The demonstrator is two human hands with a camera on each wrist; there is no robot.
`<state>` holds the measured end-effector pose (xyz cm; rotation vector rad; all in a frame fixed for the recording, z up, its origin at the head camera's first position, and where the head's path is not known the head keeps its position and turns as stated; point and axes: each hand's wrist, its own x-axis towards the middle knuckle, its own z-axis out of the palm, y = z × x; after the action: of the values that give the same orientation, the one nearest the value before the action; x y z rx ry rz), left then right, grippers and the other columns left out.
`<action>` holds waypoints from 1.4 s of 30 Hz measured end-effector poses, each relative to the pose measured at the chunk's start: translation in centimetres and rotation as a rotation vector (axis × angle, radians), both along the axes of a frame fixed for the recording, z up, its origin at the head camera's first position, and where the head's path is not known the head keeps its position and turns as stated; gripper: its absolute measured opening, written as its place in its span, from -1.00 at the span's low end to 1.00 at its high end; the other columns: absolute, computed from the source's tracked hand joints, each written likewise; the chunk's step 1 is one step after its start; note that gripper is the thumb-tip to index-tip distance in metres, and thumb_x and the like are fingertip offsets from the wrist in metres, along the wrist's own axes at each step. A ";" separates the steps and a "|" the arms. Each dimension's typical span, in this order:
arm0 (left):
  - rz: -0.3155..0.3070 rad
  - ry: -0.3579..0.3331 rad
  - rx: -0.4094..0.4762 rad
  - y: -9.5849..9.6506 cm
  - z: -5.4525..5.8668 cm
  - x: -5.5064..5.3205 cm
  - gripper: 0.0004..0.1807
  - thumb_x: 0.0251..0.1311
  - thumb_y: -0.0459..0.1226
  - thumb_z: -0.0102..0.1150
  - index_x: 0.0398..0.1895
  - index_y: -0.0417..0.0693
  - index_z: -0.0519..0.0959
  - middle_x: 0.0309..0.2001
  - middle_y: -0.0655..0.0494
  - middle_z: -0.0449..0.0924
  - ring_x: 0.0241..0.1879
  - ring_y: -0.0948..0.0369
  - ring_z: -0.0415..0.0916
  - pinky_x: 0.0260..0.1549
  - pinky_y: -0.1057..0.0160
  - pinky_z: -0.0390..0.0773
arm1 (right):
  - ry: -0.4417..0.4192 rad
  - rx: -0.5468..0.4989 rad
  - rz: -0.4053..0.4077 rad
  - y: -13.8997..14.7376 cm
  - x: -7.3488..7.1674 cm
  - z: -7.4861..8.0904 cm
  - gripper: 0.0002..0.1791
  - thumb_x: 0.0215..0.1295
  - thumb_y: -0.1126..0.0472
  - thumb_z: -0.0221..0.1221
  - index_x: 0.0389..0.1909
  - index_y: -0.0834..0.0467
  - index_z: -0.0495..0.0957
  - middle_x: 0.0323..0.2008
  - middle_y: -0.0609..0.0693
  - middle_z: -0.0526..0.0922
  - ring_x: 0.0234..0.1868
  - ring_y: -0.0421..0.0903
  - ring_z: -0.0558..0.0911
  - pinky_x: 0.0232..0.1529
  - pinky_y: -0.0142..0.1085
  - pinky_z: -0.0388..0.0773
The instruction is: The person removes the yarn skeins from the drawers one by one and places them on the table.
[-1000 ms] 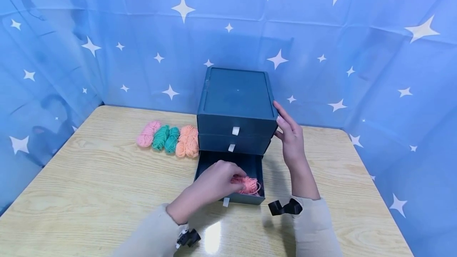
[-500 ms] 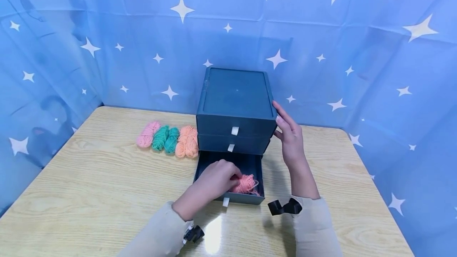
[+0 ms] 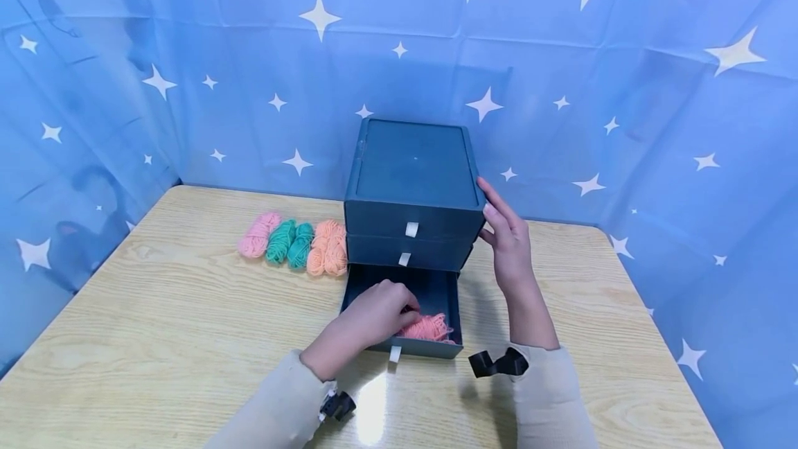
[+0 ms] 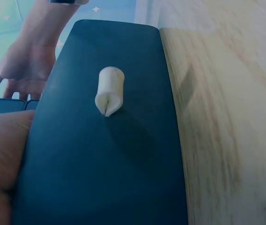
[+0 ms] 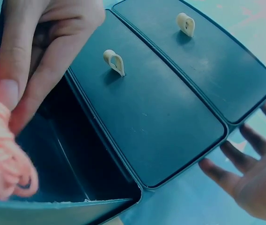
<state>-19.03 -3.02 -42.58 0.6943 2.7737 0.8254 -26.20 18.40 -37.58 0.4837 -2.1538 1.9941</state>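
Note:
A coral-pink skein of yarn (image 3: 427,328) lies in the pulled-out bottom drawer (image 3: 444,296) of a dark blue drawer box (image 3: 414,165), near the drawer's front wall. My left hand (image 3: 380,310) reaches down into this drawer and holds the skein at its left end. In the right wrist view, the thumb and a finger of the left hand (image 5: 44,51) press together at the yarn (image 5: 6,164), partly behind the drawer wall. My right hand (image 3: 508,244) rests against the box's right side, fingers fairly straight and spread.
Left of the box lie several more skeins in a row: a pink skein (image 3: 259,235), green skeins (image 3: 289,244) and peach skeins (image 3: 327,248). The two upper drawers, with white pull tabs (image 3: 411,229), are closed. A blue starry curtain (image 3: 249,54) hangs behind the wooden table (image 3: 156,310).
My left hand has shifted slightly right and forward in the drawer. The coral-pink skein has turned a little and sits lower against the front wall. The right hand has stayed put.

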 end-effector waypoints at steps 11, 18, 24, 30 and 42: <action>-0.030 -0.040 0.017 -0.1 -0.1 -0.2 -0.84 0.37 -0.29 0.23 -0.32 -0.01 0.79 -0.40 0.25 0.70 -0.47 0.39 0.45 -0.35 0.45 0.51 | -0.003 0.005 0.000 0.1 0.1 -0.1 -0.50 0.59 0.01 -0.11 0.49 -0.16 0.31 0.54 -0.13 0.27 0.56 -0.05 0.26 0.41 0.29 0.28; -0.030 0.065 0.026 -0.3 0.6 0.0 -0.79 0.41 -0.34 0.15 -0.28 0.00 0.78 -0.47 0.25 0.65 -0.49 0.39 0.44 -0.38 0.44 0.49 | -0.006 0.005 -0.008 0.2 0.2 -0.1 -0.49 0.59 0.01 -0.11 0.49 -0.15 0.32 0.55 -0.12 0.28 0.56 -0.04 0.26 0.41 0.30 0.27; -0.022 0.210 0.099 -0.7 1.7 0.6 -0.82 0.42 -0.31 0.16 -0.17 -0.02 0.77 -0.25 0.18 0.77 -0.30 0.36 0.61 -0.17 0.35 0.65 | -0.010 0.011 -0.014 0.2 0.1 -0.2 -0.50 0.59 0.00 -0.10 0.49 -0.18 0.32 0.54 -0.12 0.28 0.54 0.02 0.28 0.42 0.32 0.25; -0.001 0.297 0.234 -1.4 2.2 1.6 -0.85 0.41 -0.29 0.18 -0.17 -0.01 0.75 -0.25 0.20 0.75 -0.32 0.36 0.58 -0.21 0.37 0.64 | -0.017 0.000 0.007 0.0 0.0 -0.2 -0.50 0.59 0.01 -0.11 0.50 -0.16 0.31 0.54 -0.11 0.28 0.53 0.01 0.30 0.42 0.28 0.27; 0.171 0.305 0.360 -6.2 4.0 3.0 -0.88 0.32 -0.33 0.27 -0.16 -0.05 0.75 -0.17 0.11 0.78 -0.23 0.29 0.69 -0.23 0.35 0.68 | -0.009 0.011 -0.009 -0.1 0.0 0.0 -0.50 0.59 0.00 -0.11 0.49 -0.16 0.33 0.53 -0.12 0.30 0.54 -0.06 0.28 0.41 0.26 0.30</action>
<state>-16.06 -9.24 -38.58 0.6935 3.0171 1.3856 -26.22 18.32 -37.55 0.4677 -2.1694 1.9844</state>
